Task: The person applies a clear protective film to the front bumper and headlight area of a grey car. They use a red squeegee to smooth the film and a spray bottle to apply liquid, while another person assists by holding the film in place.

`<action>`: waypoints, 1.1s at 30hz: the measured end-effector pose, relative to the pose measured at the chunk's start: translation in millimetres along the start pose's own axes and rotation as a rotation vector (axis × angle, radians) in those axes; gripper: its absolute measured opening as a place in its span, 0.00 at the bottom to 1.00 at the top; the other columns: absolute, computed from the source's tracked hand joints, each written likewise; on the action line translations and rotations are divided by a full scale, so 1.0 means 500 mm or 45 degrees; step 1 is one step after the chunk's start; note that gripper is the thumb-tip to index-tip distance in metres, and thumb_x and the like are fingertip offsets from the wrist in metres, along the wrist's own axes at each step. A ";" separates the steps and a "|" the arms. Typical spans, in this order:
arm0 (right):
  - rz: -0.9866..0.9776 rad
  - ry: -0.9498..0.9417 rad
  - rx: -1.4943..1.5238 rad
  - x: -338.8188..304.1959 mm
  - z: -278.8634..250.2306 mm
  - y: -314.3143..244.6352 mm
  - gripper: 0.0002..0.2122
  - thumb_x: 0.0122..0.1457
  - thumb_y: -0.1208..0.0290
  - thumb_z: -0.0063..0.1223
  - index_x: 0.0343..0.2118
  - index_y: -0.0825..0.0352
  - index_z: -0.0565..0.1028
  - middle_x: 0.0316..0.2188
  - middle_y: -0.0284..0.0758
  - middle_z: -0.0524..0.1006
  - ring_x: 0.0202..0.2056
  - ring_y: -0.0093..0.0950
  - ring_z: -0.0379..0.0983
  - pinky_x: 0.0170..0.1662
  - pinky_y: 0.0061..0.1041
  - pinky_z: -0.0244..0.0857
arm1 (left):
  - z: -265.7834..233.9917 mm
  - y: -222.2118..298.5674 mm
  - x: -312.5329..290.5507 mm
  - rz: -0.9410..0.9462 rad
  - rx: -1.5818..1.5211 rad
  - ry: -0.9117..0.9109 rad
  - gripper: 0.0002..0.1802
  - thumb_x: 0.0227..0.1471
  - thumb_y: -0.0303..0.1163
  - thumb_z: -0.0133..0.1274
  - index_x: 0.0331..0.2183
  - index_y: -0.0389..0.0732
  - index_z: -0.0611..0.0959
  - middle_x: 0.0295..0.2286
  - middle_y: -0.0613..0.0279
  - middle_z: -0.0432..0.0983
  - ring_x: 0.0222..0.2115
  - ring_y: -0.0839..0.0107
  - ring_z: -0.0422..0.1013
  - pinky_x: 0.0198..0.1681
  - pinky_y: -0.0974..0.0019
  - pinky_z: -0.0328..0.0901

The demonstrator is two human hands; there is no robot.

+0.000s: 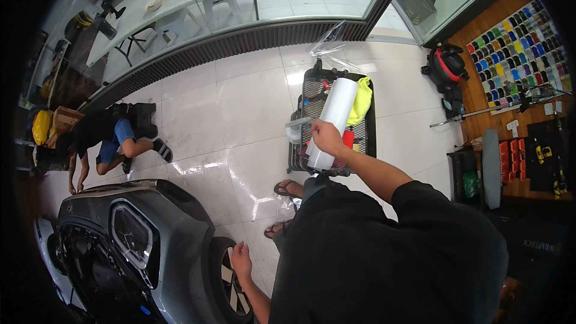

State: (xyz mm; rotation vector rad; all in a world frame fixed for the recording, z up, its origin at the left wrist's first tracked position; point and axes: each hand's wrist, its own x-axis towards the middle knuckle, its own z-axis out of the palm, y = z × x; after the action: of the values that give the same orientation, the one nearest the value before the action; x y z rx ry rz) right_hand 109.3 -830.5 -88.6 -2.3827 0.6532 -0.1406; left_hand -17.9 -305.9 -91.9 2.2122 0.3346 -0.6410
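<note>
Far left: co-worker (111, 135) bends low, hands at the edge of a grey car (186, 234); bodywork smooth, glossy, curved, headlight (132, 237) angular. Left hand (241, 260) hangs beside the wheel (227, 282), fingers loosely curled; nothing visible in it, grip cannot be told. Centre: white roll (341, 99), a smooth, shiny cylinder, lies lengthwise on a black mesh-topped cart (313, 87). Right hand (328, 138) is over the roll, fingers bent; cannot tell whether they pinch it. Roll appears wound, no length seen drawn off; handling judged early, unwinding not yet done. Right of roll: crumpled fluorescent-yellow cloth (360, 103), soft-looking.
</note>
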 end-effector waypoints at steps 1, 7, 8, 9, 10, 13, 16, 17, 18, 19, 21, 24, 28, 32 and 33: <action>-0.009 0.063 -0.020 -0.004 -0.016 0.007 0.07 0.56 0.73 0.49 0.35 0.67 0.78 0.33 0.48 0.81 0.37 0.49 0.78 0.43 0.45 0.71 | 0.035 -0.094 0.006 -0.141 -0.126 -0.017 0.21 0.61 0.37 0.54 0.49 0.31 0.80 0.43 0.45 0.80 0.43 0.60 0.76 0.49 0.62 0.68; 0.385 0.466 -0.176 -0.067 -0.164 0.243 0.08 0.56 0.73 0.50 0.35 0.67 0.79 0.29 0.47 0.81 0.34 0.47 0.79 0.40 0.42 0.72 | 0.088 -0.387 -0.091 0.475 0.575 -0.404 0.21 0.63 0.45 0.46 0.42 0.37 0.83 0.38 0.56 0.81 0.36 0.51 0.76 0.43 0.51 0.70; 0.391 0.441 -0.195 -0.063 -0.188 0.247 0.08 0.56 0.73 0.49 0.36 0.67 0.79 0.30 0.47 0.81 0.35 0.47 0.79 0.40 0.42 0.72 | 0.084 -0.395 -0.126 0.151 0.538 -0.484 0.20 0.63 0.44 0.47 0.43 0.37 0.82 0.36 0.56 0.80 0.34 0.52 0.76 0.40 0.52 0.70; 0.422 0.412 -0.210 -0.068 -0.212 0.255 0.08 0.57 0.74 0.49 0.36 0.67 0.79 0.30 0.47 0.81 0.35 0.47 0.79 0.40 0.43 0.71 | 0.065 -0.413 -0.154 -0.083 0.492 -0.513 0.20 0.62 0.43 0.48 0.44 0.37 0.82 0.35 0.57 0.79 0.32 0.54 0.75 0.38 0.53 0.70; 0.454 0.381 -0.221 -0.068 -0.217 0.260 0.08 0.57 0.75 0.48 0.37 0.67 0.79 0.30 0.47 0.81 0.35 0.48 0.79 0.40 0.43 0.71 | 0.040 -0.415 -0.167 -0.256 0.446 -0.516 0.19 0.62 0.42 0.48 0.44 0.37 0.81 0.34 0.57 0.79 0.30 0.55 0.75 0.35 0.54 0.69; 0.092 0.408 -0.109 0.039 -0.189 0.267 0.13 0.57 0.78 0.45 0.43 0.65 0.78 0.32 0.49 0.80 0.39 0.48 0.78 0.41 0.43 0.70 | -0.054 -0.375 -0.154 -0.620 0.275 -0.408 0.18 0.61 0.39 0.51 0.46 0.36 0.78 0.30 0.58 0.77 0.25 0.59 0.74 0.28 0.56 0.68; -0.110 0.157 -0.219 0.236 -0.147 0.165 0.22 0.57 0.77 0.46 0.56 0.59 0.72 0.48 0.52 0.74 0.44 0.50 0.75 0.45 0.43 0.71 | -0.140 -0.245 -0.071 -0.733 0.156 -0.229 0.21 0.58 0.32 0.54 0.51 0.33 0.76 0.29 0.57 0.77 0.22 0.69 0.72 0.25 0.64 0.68; -0.147 0.093 -0.210 0.281 -0.122 0.135 0.23 0.58 0.74 0.47 0.59 0.56 0.70 0.54 0.51 0.70 0.45 0.50 0.75 0.46 0.43 0.72 | -0.196 -0.281 -0.041 -0.591 0.213 -0.091 0.24 0.59 0.32 0.53 0.54 0.31 0.74 0.31 0.57 0.78 0.24 0.72 0.72 0.28 0.66 0.69; -0.265 0.063 -0.414 0.330 -0.111 0.108 0.24 0.58 0.74 0.49 0.59 0.55 0.69 0.56 0.50 0.69 0.47 0.49 0.74 0.45 0.43 0.73 | -0.199 -0.245 -0.021 -0.476 0.027 -0.014 0.22 0.61 0.32 0.52 0.55 0.35 0.73 0.32 0.60 0.77 0.25 0.73 0.73 0.26 0.67 0.68; -0.394 0.038 -0.627 0.380 -0.103 0.076 0.25 0.58 0.73 0.50 0.60 0.54 0.68 0.58 0.49 0.67 0.48 0.48 0.74 0.45 0.42 0.73 | -0.201 -0.151 0.009 -0.357 -0.170 0.066 0.21 0.63 0.33 0.52 0.55 0.38 0.72 0.34 0.63 0.77 0.26 0.74 0.73 0.24 0.68 0.67; -0.586 0.000 -1.013 0.442 -0.076 0.050 0.20 0.58 0.70 0.53 0.55 0.56 0.74 0.59 0.46 0.66 0.52 0.43 0.73 0.45 0.40 0.75 | -0.185 0.059 0.015 -0.177 -0.157 0.167 0.24 0.62 0.30 0.53 0.58 0.38 0.71 0.40 0.61 0.77 0.33 0.74 0.74 0.34 0.71 0.69; -0.509 -0.251 -1.112 0.522 -0.063 0.090 0.11 0.58 0.71 0.52 0.43 0.62 0.80 0.55 0.44 0.71 0.50 0.40 0.75 0.46 0.37 0.75 | -0.155 0.287 -0.031 -0.016 -0.155 0.129 0.27 0.60 0.26 0.51 0.60 0.34 0.69 0.47 0.51 0.76 0.39 0.71 0.73 0.45 0.67 0.69; -0.611 -0.200 -1.070 0.604 -0.093 0.165 0.08 0.56 0.71 0.53 0.33 0.66 0.82 0.45 0.45 0.75 0.46 0.42 0.76 0.47 0.40 0.74 | -0.118 0.296 -0.085 -0.109 -0.172 0.033 0.29 0.59 0.25 0.52 0.61 0.35 0.68 0.49 0.48 0.76 0.44 0.66 0.74 0.48 0.65 0.69; -0.579 -0.533 -1.203 0.653 -0.125 0.099 0.09 0.52 0.66 0.60 0.28 0.69 0.82 0.33 0.49 0.80 0.40 0.47 0.76 0.45 0.45 0.69 | -0.106 0.185 -0.148 -0.022 0.150 0.169 0.25 0.57 0.30 0.55 0.57 0.40 0.75 0.51 0.48 0.75 0.52 0.51 0.72 0.56 0.57 0.66; -0.333 -0.547 -0.949 0.671 -0.129 0.082 0.12 0.53 0.66 0.56 0.30 0.73 0.80 0.36 0.52 0.79 0.40 0.50 0.76 0.45 0.48 0.67 | -0.118 0.193 -0.144 -0.073 0.048 0.188 0.24 0.57 0.31 0.55 0.55 0.41 0.76 0.51 0.48 0.75 0.53 0.48 0.70 0.57 0.56 0.65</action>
State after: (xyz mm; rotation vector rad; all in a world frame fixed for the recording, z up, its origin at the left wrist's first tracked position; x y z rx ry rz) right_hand 367.0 -1058.2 -85.7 -3.0551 0.1902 0.5895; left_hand -16.7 -326.3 40.8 2.2991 0.4660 -0.5193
